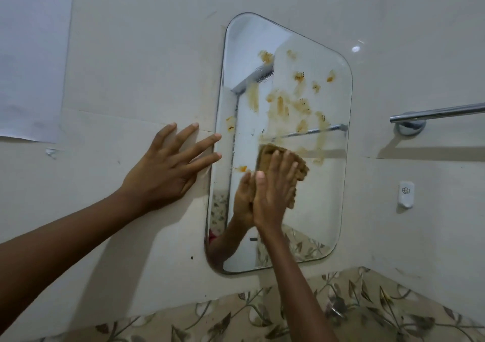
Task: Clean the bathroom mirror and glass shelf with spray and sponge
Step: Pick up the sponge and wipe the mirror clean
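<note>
Our right hand [273, 192] presses the sponge [282, 168] flat against the stained mirror [288, 105]; our left hand [168, 168], grip released, rests flat on the wall [136, 66] beside the mirror's left edge.

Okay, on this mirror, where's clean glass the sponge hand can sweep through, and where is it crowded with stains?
Clean glass lies along the mirror's lower half, below the right hand pressing the sponge, and in the top corner above the brown smears. The smears crowd the upper middle. The left hand rests flat on the wall beside the mirror's left edge.

Both arms are bare, with no sleeves. The left hand [164, 169] and right hand [273, 192] wear no rings.
</note>
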Motion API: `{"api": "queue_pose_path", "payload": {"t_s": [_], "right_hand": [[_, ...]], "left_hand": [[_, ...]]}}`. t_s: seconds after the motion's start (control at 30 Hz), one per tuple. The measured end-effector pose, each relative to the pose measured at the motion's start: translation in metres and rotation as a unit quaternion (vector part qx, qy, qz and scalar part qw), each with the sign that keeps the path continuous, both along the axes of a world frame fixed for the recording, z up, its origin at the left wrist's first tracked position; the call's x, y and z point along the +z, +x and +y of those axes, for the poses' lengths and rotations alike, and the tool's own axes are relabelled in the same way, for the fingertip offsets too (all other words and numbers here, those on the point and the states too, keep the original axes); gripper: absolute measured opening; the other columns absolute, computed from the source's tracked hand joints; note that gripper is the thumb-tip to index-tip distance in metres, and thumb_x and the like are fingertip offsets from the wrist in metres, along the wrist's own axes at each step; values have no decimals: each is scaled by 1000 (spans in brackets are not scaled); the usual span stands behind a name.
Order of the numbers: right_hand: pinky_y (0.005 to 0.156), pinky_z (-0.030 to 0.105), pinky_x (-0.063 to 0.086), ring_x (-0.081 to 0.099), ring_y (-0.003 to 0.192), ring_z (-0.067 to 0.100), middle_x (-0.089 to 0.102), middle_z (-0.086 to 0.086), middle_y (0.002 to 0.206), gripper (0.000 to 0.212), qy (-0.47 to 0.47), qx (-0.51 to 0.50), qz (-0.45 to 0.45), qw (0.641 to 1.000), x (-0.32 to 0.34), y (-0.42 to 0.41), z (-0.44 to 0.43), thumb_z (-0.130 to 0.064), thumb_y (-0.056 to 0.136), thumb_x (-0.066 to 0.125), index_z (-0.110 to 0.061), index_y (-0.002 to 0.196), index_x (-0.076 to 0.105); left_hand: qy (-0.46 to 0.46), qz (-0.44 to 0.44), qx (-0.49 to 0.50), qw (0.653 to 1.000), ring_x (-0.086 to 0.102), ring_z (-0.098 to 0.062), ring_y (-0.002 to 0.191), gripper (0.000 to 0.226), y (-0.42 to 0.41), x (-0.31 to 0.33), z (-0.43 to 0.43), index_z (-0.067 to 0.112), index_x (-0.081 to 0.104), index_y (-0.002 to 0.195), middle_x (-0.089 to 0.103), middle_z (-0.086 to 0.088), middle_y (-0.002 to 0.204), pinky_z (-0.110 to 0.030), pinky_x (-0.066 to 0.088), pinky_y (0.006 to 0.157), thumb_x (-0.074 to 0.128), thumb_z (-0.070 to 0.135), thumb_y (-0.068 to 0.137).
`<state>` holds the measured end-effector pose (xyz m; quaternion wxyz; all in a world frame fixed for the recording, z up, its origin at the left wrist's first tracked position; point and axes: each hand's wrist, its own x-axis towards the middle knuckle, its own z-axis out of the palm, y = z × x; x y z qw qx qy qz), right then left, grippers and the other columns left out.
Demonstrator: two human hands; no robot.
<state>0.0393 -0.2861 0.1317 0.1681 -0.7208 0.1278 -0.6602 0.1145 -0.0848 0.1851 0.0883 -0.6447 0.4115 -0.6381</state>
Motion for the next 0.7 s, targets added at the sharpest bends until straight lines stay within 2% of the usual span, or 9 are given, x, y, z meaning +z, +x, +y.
{"api": "queue_pose_path", "payload": {"t_s": [0.17, 0.33, 0.47, 0.57, 0.7], "right_hand": [[114, 36, -16, -20, 144, 15, -12, -6, 156, 57, -98, 34, 38, 994, -2, 13, 61, -48, 95, 12, -27, 147, 1], [116, 47, 6, -8, 146, 23, 0, 1, 159, 56, -173, 4, 57, 983, -42, 19, 67, -28, 98, 29, -24, 149, 5], [114, 44, 10, -2, 146, 24, -3, -4, 159, 54, -183, 0, 55, 982, -74, 20, 62, -31, 98, 26, -26, 148, 6], [115, 44, 7, -4, 146, 22, -2, -6, 159, 53, -168, 6, 51, 984, -58, 20, 60, -32, 99, 24, -27, 148, 8], [116, 47, 6, -6, 146, 20, 4, -1, 159, 53, -173, 1, 29, 985, -6, 23, 58, -29, 98, 28, -24, 148, 12]], "left_hand": [[-22, 40, -28, 999, 28, -34, 137, 54, -3, 0, 1, 17, 25, 144, 24, -7, 153, -50, 18, 111, 24, 24, 90], [-32, 65, -45, 996, 32, -31, 136, 56, -5, 1, 2, 12, 27, 144, 28, -9, 152, -47, 18, 112, 23, 23, 89], [-26, 66, -18, 997, 32, -31, 136, 63, -5, 0, 3, 10, 24, 145, 27, -10, 152, -47, 18, 111, 26, 25, 84], [-26, 68, -18, 997, 30, -30, 138, 67, -4, 0, 2, 9, 21, 145, 23, -10, 153, -47, 19, 112, 28, 28, 82], [-29, 75, -40, 996, 27, -28, 139, 70, -4, -1, 0, 8, 14, 146, 18, -10, 154, -47, 20, 113, 32, 26, 81]]}}
